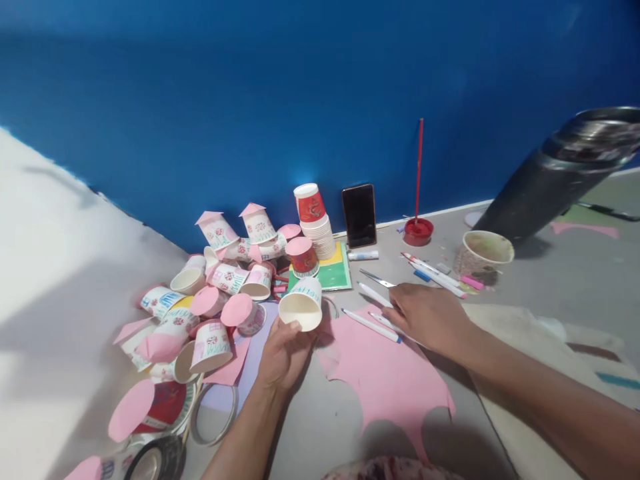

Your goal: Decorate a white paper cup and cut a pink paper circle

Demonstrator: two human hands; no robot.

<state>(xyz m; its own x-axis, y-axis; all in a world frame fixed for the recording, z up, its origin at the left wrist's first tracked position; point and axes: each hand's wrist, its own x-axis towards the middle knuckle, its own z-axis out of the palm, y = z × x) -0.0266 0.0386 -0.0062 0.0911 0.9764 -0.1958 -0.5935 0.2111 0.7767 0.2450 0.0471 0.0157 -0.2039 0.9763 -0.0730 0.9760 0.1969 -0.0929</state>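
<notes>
Paper cup (301,305), green-marked, mouth tilted toward the wearer above the desk (320,417), left hand's (286,353) fingers clamped at its rim; presumably light, crushable, best cradled around the wall; right hand (431,317) curled beside a white marker (373,293), grip indeterminable.

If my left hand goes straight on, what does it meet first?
Past the cup in your left hand, likely the green-and-yellow booklet or the cup stack on it; depth is unclear.
</notes>
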